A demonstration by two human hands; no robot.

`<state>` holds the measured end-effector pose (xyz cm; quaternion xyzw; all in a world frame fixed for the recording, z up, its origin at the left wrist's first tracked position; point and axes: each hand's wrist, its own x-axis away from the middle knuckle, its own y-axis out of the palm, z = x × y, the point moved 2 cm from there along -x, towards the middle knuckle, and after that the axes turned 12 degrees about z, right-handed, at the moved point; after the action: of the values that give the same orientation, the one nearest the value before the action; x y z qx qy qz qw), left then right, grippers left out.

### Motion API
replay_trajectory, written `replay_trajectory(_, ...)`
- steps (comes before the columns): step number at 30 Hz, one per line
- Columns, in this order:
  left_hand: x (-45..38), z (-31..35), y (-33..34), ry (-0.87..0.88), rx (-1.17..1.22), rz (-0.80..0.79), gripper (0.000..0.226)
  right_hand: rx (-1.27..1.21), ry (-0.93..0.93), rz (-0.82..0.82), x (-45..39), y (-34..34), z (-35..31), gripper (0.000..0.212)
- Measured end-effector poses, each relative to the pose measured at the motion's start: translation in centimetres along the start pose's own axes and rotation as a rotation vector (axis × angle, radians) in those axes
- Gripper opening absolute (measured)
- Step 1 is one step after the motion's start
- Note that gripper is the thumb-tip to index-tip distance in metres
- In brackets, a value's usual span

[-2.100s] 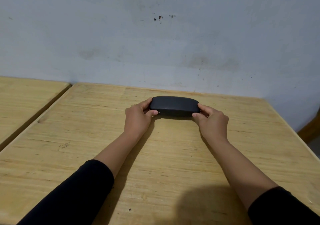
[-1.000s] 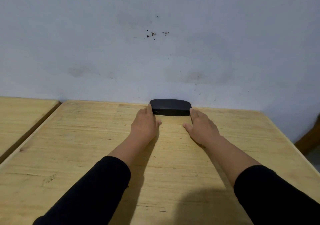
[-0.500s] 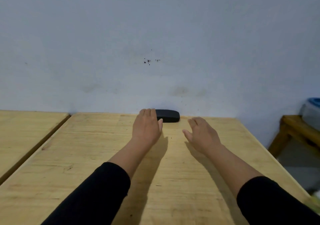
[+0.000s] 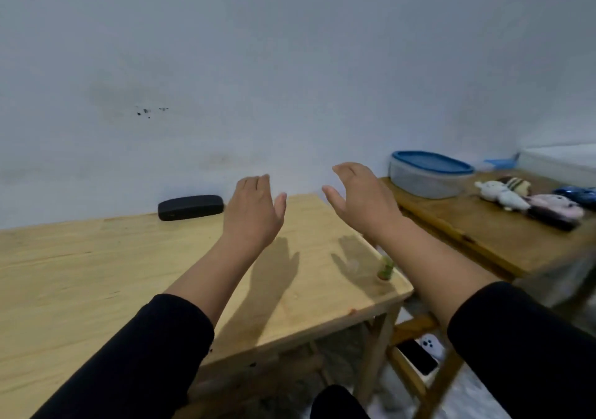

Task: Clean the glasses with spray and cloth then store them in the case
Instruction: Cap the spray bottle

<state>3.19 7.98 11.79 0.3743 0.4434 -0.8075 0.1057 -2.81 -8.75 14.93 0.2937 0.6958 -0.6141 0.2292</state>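
Pale wooden table [image 4: 80, 273]: back edge against the grey-white wall [image 4: 290, 64], right edge and near corner in view with a small green object [image 4: 385, 268] beside that corner, bare board across the middle and left. Closed black oblong glasses case [image 4: 190, 207]: lies flat at the back edge by the wall, long axis along the wall, ends pointing left and right. Left hand [image 4: 253, 214] and right hand [image 4: 362, 197]: both raised above the table's right part, fingers spread, holding nothing, well apart from the case.
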Motion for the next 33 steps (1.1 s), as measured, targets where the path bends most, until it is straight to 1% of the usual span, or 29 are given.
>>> replay_trajectory(3,2.3,2.7,2.4,0.025,0.076,-0.051,0.051,0.006,0.069,0.056,2.6,-1.6,2.8,0.053)
replay_trajectory(6,5.1,4.6,5.0,0.04,0.108,-0.154,0.052,-0.016,0.157,0.085,5.7,-1.7,5.4,0.052)
replay_trajectory(10,8.1,6.0,7.9,-0.003,0.15,-0.32,0.052,-0.117,0.309,0.085,9.9,-0.6,7.8,0.051)
replay_trajectory(15,10.0,6.4,9.8,-0.013,0.146,-0.414,0.05,-0.194,0.42,0.14,13.2,1.5,9.1,0.052)
replay_trajectory(19,10.3,6.3,10.8,-0.038,0.161,-0.427,0.051,-0.323,0.573,0.172,14.1,3.2,9.4,0.056)
replay_trajectory(23,9.6,6.8,11.5,-0.067,0.203,-0.412,0.05,-0.486,0.672,0.215,14.5,4.5,9.4,0.058)
replay_trajectory(26,9.0,7.2,12.3,-0.133,0.273,-0.38,0.048,-0.572,0.717,0.237,14.5,5.1,9.5,0.057)
replay_trajectory(30,8.7,7.7,12.8,-0.211,0.385,-0.335,0.039,-0.694,0.769,0.235,14.2,5.4,9.8,0.054)
replay_trajectory(33,8.7,8.0,12.9,-0.257,0.455,-0.311,0.028,-0.757,0.788,0.231,14.1,5.5,10.3,0.053)
